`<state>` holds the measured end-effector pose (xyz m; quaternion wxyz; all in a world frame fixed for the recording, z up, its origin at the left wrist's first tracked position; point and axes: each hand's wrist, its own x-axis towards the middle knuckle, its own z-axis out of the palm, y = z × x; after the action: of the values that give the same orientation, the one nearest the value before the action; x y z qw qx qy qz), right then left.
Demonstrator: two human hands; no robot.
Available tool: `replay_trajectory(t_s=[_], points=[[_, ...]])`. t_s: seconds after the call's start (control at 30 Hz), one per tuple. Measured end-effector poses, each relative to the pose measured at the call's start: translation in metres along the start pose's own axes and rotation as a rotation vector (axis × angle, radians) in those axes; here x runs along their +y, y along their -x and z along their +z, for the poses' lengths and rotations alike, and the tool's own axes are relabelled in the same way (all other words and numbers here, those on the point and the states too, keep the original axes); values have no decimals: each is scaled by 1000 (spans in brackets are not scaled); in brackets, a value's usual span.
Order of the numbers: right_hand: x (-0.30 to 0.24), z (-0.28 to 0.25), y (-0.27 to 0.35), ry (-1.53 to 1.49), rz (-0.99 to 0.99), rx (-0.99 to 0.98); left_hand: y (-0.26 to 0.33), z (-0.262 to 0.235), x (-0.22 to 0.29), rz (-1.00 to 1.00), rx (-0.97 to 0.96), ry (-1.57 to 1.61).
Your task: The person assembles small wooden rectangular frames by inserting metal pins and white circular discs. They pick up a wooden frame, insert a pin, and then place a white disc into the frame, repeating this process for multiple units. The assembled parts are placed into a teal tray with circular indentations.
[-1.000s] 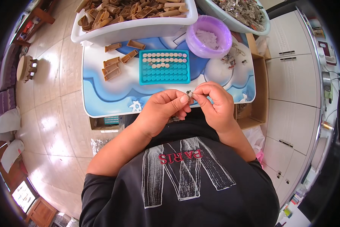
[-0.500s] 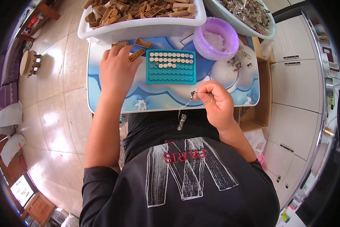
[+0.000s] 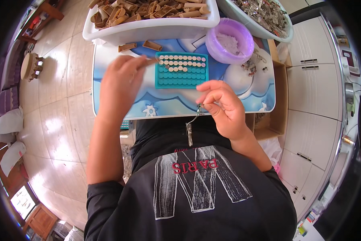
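Blurred by motion, my left hand (image 3: 122, 82) is over the table's left side, its fingers closed on a tan trough-shaped piece (image 3: 150, 62) beside the teal tray (image 3: 182, 83). Between thumb and forefinger my right hand (image 3: 224, 106) pinches a small dark electronic part (image 3: 199, 107) above the table's near edge. From that part a thin wire hangs down to a clear wrapped bundle (image 3: 189, 135) in front of my black shirt. White round discs (image 3: 182, 63) fill the tray's upper rows and part of the third. Two more tan trough-shaped pieces (image 3: 152, 45) lie behind my left hand.
A white bin (image 3: 152, 34) heaped with tan pieces stands at the back. Right of it are a purple bowl (image 3: 212, 47) with whitish contents and a pale tub (image 3: 282, 37) of wrapped parts. Loose small parts (image 3: 256, 62) lie by the bowl. White cabinets flank the right.
My left hand has lifted one tan piece off the table and brought it back toward me. My right hand has shifted slightly left and nearer, with the wired part hanging lower.
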<state>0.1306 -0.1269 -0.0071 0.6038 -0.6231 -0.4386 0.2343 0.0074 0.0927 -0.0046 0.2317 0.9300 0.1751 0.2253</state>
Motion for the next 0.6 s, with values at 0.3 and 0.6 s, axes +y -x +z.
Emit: replay_trajectory(t_s=[0.3,0.6], points=[[3,19,2,-133,-11,-66,43,34,35,-449,-209,1276],[0,14,3,-202,132,-71,46,49,44,-843,-173,2010]])
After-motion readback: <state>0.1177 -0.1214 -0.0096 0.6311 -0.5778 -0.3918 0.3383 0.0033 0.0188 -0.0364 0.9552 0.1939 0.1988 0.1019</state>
